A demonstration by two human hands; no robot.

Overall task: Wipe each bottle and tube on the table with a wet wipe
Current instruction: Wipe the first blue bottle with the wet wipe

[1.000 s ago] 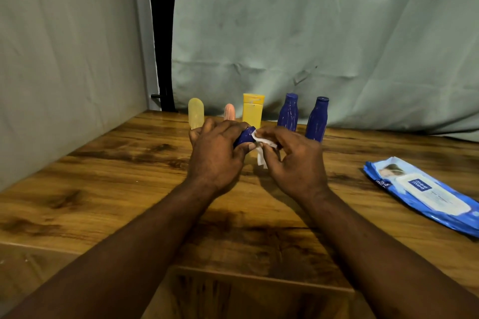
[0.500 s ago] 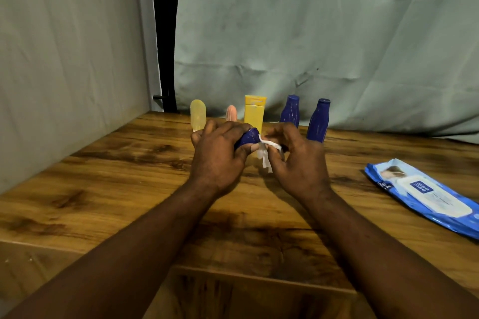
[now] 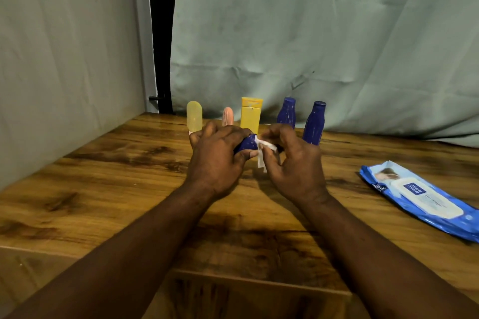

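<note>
Glossy wood-grain tabletop (image 3: 103,189) with dark knots. Creased grey-green cloth backdrop (image 3: 311,33) behind and at left, black vertical strip (image 3: 160,33) in the corner.

Above the centre:
- left hand (image 3: 215,158), fingers curled round a dark blue plastic bottle (image 3: 246,144)
- right hand (image 3: 298,163), pinching a white wet wipe (image 3: 263,153) against the bottle

Back row, upright:
- pale yellow rounded tube (image 3: 194,116)
- pink tube (image 3: 228,116)
- yellow flat-capped tube (image 3: 251,114)
- left standing blue bottle (image 3: 286,112)
- right standing blue bottle (image 3: 315,123)

At right, lying flat: blue wet-wipe pack (image 3: 420,199).

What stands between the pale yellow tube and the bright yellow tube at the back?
A small pink tube stands upright between the pale yellow tube and the bright yellow tube; the head view shows it.
</note>
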